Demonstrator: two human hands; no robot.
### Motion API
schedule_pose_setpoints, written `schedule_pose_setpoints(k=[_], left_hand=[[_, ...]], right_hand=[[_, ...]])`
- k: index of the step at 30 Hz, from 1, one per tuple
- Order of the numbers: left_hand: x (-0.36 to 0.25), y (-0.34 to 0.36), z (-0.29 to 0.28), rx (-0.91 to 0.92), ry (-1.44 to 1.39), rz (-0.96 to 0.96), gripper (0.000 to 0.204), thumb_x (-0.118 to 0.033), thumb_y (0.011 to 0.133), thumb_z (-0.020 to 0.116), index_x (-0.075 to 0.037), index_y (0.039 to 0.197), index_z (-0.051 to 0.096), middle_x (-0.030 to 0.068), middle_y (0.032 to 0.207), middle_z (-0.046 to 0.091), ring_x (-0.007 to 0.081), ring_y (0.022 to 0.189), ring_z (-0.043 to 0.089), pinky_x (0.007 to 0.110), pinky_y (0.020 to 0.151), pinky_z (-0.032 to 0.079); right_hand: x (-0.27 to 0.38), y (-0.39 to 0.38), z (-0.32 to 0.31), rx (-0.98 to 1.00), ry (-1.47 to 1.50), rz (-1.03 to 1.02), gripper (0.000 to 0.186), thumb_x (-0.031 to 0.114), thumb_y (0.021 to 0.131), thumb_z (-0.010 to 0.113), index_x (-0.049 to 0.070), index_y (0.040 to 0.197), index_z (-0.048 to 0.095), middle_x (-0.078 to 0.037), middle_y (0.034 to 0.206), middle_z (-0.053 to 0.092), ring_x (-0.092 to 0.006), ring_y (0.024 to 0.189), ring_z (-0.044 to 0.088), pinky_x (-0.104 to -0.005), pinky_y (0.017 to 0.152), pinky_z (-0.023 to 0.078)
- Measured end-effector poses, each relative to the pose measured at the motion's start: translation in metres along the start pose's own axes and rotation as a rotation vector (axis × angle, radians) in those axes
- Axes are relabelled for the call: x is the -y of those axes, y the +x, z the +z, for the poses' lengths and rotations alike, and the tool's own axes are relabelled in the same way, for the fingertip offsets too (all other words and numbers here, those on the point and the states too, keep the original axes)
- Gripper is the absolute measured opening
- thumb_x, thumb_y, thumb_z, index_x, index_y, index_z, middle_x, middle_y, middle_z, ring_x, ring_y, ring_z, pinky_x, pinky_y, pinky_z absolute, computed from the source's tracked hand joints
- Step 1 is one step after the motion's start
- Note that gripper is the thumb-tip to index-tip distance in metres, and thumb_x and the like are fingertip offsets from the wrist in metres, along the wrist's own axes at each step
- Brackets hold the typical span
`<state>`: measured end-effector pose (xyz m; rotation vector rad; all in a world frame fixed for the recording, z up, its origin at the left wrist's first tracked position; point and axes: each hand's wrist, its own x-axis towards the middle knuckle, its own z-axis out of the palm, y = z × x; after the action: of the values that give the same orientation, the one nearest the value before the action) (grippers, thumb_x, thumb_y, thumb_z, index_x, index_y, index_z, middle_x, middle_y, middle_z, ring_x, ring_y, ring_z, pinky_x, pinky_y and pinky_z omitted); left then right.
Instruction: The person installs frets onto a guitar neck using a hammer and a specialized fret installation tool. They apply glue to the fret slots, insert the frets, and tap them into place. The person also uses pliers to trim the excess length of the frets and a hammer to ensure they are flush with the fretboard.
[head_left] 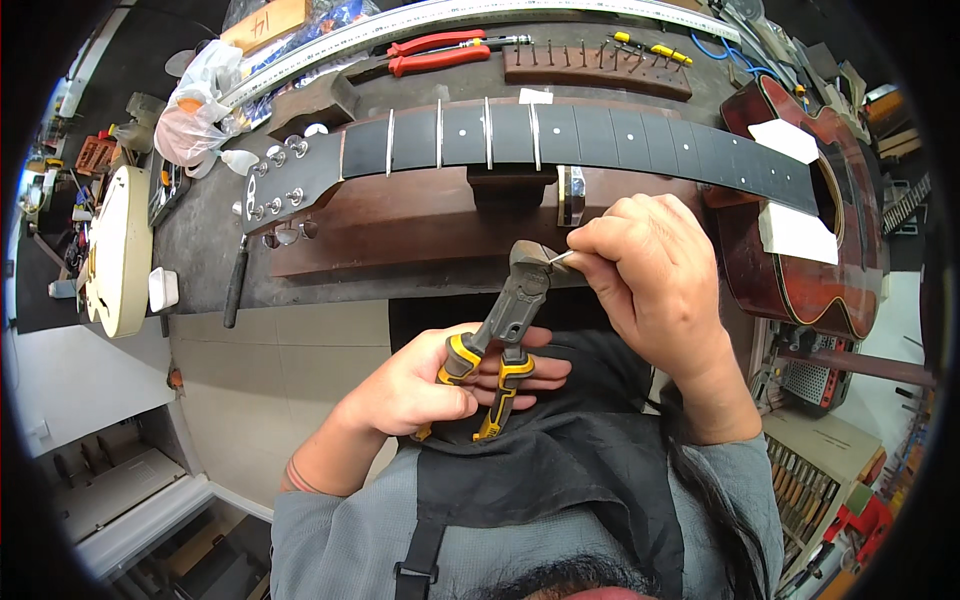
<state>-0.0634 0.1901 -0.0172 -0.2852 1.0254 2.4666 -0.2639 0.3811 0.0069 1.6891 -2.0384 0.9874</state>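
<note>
My left hand is wrapped round the yellow-and-black handles of a pair of cutting pliers, held above my lap with the jaws pointing up and away. Between thumb and finger, my right hand pinches a short piece of fret wire, whose end reaches the plier jaws. Just beyond my hands lies an acoustic guitar, its dark fingerboard running left to right. Several silver frets cross the board near the headstock; bare slots follow toward the dark red body.
A wooden block supports the neck. Behind it lie red-handled cutters, a wooden holder with upright fret pieces, and a long metal ruler. White paper covers part of the guitar top. A cream guitar body stands left.
</note>
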Motion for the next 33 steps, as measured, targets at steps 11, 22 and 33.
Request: schedule_pose_setpoints(k=[11,22,33], left_hand=[[0.006,-0.001,-0.001,-0.005,-0.011,0.008,0.081,0.006,0.083,0.060,0.011,0.162,0.042,0.0396,0.155,0.057,0.0510,0.149,0.055,0.062,0.124,0.046],[0.001,-0.002,0.001,-0.007,0.028,0.000,0.084,0.002,0.077,0.062,0.011,0.159,0.047,0.0387,0.151,0.061,0.0471,0.146,0.059,0.056,0.125,0.046],[-0.021,0.002,0.004,-0.033,0.210,0.001,0.084,-0.002,0.071,0.060,0.012,0.153,0.056,0.0301,0.130,0.074,0.0127,0.086,0.066,0.029,0.092,0.056]], right_hand=[[0.004,-0.010,0.008,-0.044,-0.024,0.034,0.032,0.012,0.082,0.089,0.010,0.104,0.065,-0.004,0.084,0.065,-0.0260,0.073,0.065,-0.0395,0.070,0.049],[-0.003,-0.007,0.001,-0.076,-0.039,-0.050,0.029,0.012,0.079,0.088,0.010,0.103,0.071,-0.005,0.089,0.064,-0.0265,0.080,0.065,-0.0399,0.074,0.049],[0.004,-0.012,-0.013,-0.311,1.063,0.570,0.011,0.010,0.111,0.067,0.001,0.118,0.065,-0.008,0.108,0.070,-0.0136,0.091,0.065,-0.0290,0.084,0.055]])
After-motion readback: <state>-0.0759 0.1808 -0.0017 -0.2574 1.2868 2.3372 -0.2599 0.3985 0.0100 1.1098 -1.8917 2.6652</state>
